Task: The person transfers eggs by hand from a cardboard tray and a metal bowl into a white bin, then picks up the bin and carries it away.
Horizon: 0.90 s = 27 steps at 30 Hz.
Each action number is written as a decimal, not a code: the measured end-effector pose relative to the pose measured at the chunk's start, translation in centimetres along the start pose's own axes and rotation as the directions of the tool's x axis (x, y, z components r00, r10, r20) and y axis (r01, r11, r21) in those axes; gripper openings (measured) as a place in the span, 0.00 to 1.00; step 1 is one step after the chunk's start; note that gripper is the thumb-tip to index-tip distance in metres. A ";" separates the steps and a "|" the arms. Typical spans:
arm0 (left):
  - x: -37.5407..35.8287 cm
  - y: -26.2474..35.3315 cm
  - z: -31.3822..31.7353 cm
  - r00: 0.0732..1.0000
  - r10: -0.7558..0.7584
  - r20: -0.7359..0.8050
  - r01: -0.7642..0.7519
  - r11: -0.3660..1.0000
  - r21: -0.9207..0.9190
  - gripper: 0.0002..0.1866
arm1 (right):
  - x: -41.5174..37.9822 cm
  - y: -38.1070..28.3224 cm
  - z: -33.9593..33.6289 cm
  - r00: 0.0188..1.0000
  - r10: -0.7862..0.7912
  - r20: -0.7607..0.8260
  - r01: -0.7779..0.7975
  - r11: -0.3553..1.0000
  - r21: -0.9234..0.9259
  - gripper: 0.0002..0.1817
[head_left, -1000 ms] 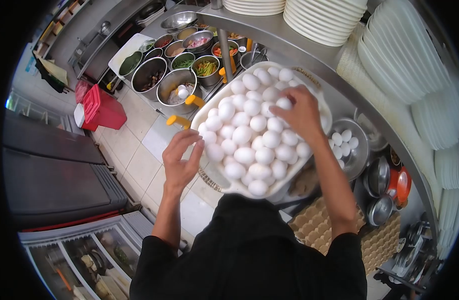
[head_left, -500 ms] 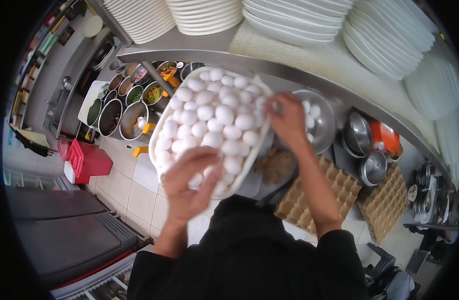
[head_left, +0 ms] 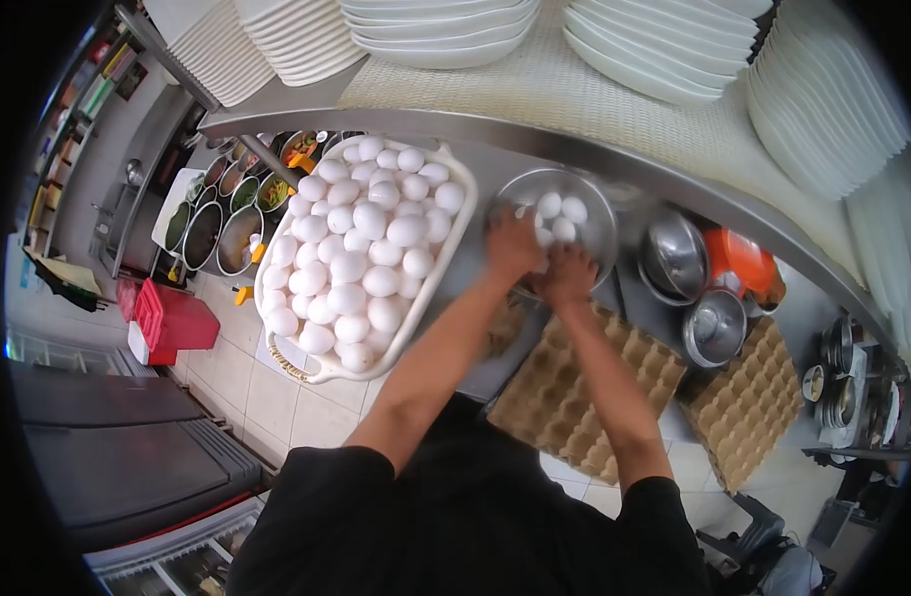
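Note:
A metal bowl (head_left: pixel 602 223) on the counter holds several white eggs (head_left: pixel 572 210). My left hand (head_left: pixel 515 246) reaches into its left side, fingers curled down, with a bit of white shell showing at the fingertips. At the bowl's near side, my right hand (head_left: pixel 566 275) bends its fingers inward. White shell peeks out between the two hands; the palms hide the rest of the grip. To the left stands a white plastic basket (head_left: pixel 457 233) with rope-wrapped handles, heaped with white eggs (head_left: pixel 348 266).
Cardboard egg trays (head_left: pixel 584 397) lie in front of the bowl, with another stack (head_left: pixel 748 407) farther right. Steel bowls (head_left: pixel 674 253) stand right of them. A metal shelf (head_left: pixel 455 124) with stacked white plates (head_left: pixel 654 50) overhangs the counter. Food pots (head_left: pixel 239 233) sit behind the basket.
Both hands have left the egg basket and moved right into the metal bowl. My view has shifted, so the basket now appears farther left.

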State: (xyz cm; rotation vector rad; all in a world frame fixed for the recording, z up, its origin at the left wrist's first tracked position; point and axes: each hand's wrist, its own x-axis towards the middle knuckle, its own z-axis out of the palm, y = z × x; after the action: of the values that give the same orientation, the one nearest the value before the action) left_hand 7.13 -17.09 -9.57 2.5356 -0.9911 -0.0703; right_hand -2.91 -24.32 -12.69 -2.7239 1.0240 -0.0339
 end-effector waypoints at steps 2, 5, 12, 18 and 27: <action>1.5 -0.3 -0.3 0.980 0.072 0.188 -0.089 0.993 0.082 0.36 | -0.2 -0.1 -2.4 0.998 -0.007 0.064 0.009 1.000 -0.029 0.33; 1.4 -1.0 0.8 0.940 0.173 0.293 -0.218 0.968 0.128 0.36 | 0.3 1.6 -2.0 0.990 -0.126 0.063 0.128 0.991 -0.035 0.31; 2.4 -2.5 4.3 0.921 0.330 0.209 -0.326 0.944 -0.054 0.31 | 1.3 2.6 -4.3 0.942 -0.279 0.186 0.301 0.948 -0.100 0.29; 2.6 -1.1 2.2 0.911 0.180 0.371 -0.185 0.982 -0.022 0.31 | 1.6 2.9 -5.4 0.921 -0.281 0.270 0.303 0.952 -0.042 0.26; 2.6 -2.2 2.4 0.899 0.288 0.330 -0.267 0.958 -0.109 0.34 | 2.0 2.2 -5.5 0.913 -0.308 0.268 0.329 0.944 -0.036 0.22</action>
State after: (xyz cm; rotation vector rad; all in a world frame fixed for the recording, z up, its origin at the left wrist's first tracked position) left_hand 10.00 -18.19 -12.41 2.3432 -1.4528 -0.4665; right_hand -3.43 -28.35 -7.97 -2.8405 0.5126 0.3073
